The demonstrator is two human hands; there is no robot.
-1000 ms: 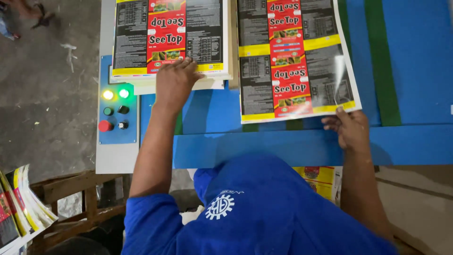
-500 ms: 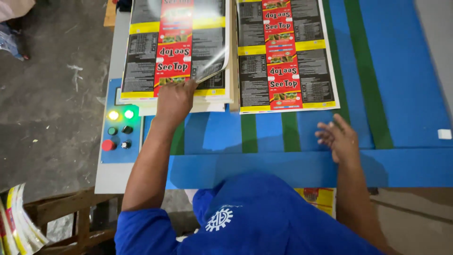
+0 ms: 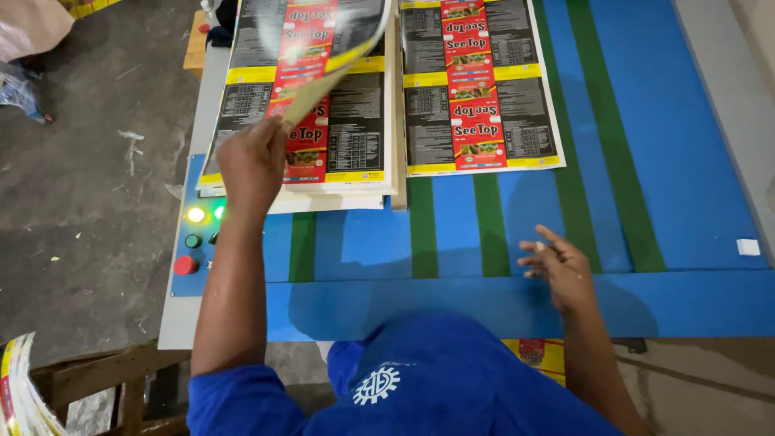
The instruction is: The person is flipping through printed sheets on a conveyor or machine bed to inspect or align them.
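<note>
— What's my left hand (image 3: 252,165) got?
— Its grip pinches the top printed sheet (image 3: 323,77), curling it up off the stack (image 3: 339,173) at the surface's far left corner

— And my right hand (image 3: 561,270)?
— Fingers spread wide, holding nothing, at the near edge below the single sheet (image 3: 480,89)

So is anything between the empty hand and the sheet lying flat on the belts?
Nothing visible. The right hand hovers over bare blue and green belts, and the flat printed sheet lies just beyond it.
</note>
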